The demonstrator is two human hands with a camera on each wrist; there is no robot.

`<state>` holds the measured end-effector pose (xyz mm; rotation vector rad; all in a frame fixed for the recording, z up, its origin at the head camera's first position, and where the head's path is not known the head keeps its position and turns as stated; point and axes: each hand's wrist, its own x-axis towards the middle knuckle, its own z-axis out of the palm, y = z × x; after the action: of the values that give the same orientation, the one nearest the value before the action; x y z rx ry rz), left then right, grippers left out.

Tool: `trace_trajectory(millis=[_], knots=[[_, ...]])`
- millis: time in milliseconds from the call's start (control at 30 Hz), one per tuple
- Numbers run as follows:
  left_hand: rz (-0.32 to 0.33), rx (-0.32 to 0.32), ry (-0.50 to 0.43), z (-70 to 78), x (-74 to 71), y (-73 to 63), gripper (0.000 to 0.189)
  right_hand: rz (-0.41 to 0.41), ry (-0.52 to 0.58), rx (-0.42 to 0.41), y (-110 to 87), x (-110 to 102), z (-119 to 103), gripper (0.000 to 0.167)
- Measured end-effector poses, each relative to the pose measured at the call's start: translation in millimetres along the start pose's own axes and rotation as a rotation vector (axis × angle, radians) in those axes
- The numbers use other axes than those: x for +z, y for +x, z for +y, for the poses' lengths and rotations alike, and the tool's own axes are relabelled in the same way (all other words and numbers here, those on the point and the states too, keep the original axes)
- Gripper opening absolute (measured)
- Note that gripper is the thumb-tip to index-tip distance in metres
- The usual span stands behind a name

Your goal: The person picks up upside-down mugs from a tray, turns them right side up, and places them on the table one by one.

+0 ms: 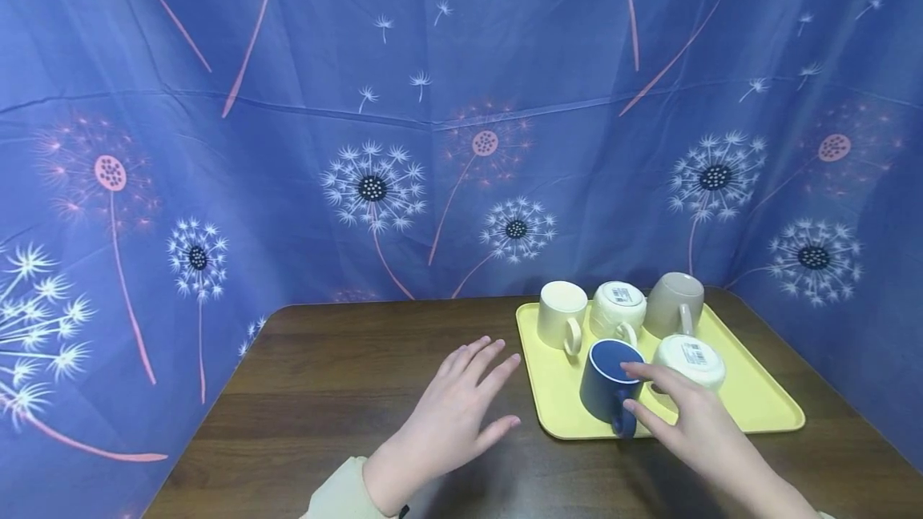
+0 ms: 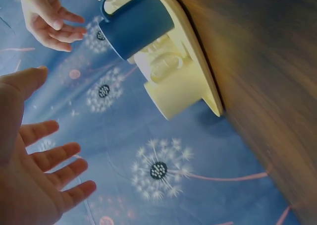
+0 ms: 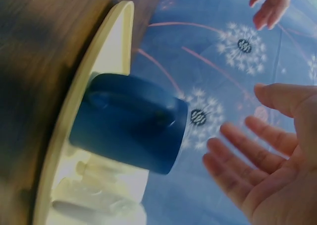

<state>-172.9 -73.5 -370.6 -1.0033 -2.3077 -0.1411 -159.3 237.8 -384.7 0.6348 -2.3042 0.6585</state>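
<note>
A dark blue mug (image 1: 610, 385) stands at the front left of a yellow tray (image 1: 760, 415), its handle toward the near edge. My right hand (image 1: 703, 423) hovers over the mug's right side with fingers spread; in the right wrist view a gap separates the fingers from the mug. My left hand (image 1: 450, 415) is held in the air left of the tray, fingers extended, touching nothing. Behind the blue mug stand a cream mug (image 1: 558, 319), a white mug (image 1: 615, 312) and a grey mug (image 1: 671, 307). Another white mug (image 1: 694, 357) is partly hidden by my right hand.
Both white mugs stand upside down, with labels on their bases. The tray lies on the right part of a brown wooden table (image 1: 324, 391). A blue cloth (image 1: 288, 207) with a dandelion print hangs behind the table and along its sides.
</note>
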Motion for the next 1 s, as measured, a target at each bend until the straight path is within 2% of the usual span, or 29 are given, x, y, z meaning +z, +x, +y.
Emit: trace_trajectory(millis=[200, 367, 467, 600, 833, 1000], knots=[[0.048, 0.106, -0.014, 7.4, 7.1, 14.9, 0.067, -0.003, 0.066, -0.016, -4.7, 4.6, 15.3, 0.044], [0.072, 0.157, -0.028, 10.4, 17.7, 28.1, 0.064, -0.029, 0.184, 0.054, -12.4, 9.1, 26.4, 0.035], [0.075, 0.166, -0.038, 11.2, 24.0, 34.3, 0.061, -0.045, 0.230, 0.086, -15.7, 11.9, 31.7, 0.032], [0.070, 0.170, -0.060, 13.0, 33.8, 41.3, 0.058, -0.054, 0.232, 0.095, -18.7, 15.0, 36.7, 0.030], [0.044, 0.146, -0.139, 23.7, 50.4, 50.0, 0.053, -0.079, 0.302, 0.112, -27.3, 20.4, 41.7, 0.031], [0.069, 0.153, -0.155, 29.1, 63.0, 53.4, 0.050, -0.089, 0.325, 0.160, -31.7, 26.9, 45.6, 0.030]])
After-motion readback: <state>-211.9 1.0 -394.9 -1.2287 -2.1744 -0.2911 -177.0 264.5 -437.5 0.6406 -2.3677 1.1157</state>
